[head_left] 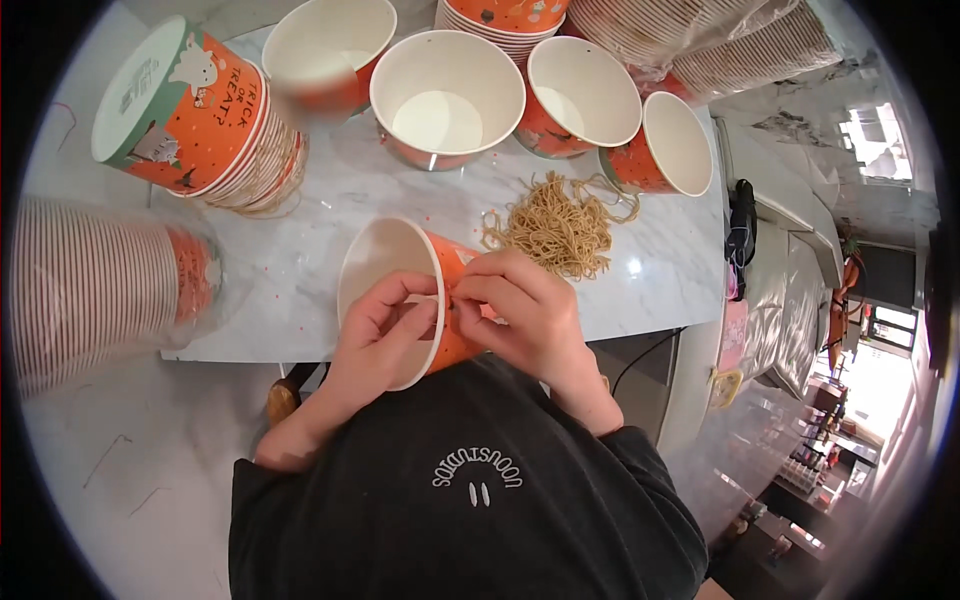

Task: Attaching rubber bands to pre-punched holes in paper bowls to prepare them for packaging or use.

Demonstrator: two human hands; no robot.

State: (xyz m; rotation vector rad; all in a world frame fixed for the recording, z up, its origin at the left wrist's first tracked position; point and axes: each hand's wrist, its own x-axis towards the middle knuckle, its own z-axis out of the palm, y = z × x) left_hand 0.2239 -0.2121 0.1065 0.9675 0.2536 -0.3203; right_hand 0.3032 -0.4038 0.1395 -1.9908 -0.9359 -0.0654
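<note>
An orange paper bucket (pixel 455 262) with a white inside lies tipped against my dark shirt at the table's near edge, its mouth facing left. My left hand (pixel 385 330) reaches into the mouth, its curled fingers and thumb against the inner wall close to the rim. On the outer side, my right hand (pixel 515 305) pinches with thumb and forefinger at the orange wall, opposite the left fingertips. Whatever is between those fingertips is too small to make out. Beyond my right hand lies a tangled heap of tan cords (pixel 560 228).
Several open paper buckets (pixel 448 95) stand or lean along the table's far side. At far left is a stack of printed buckets (pixel 215 110) with cords hanging from it. Plastic-wrapped bucket stacks are at the left (pixel 95 290) and far right (pixel 740 45). Marble-patterned table (pixel 280 290).
</note>
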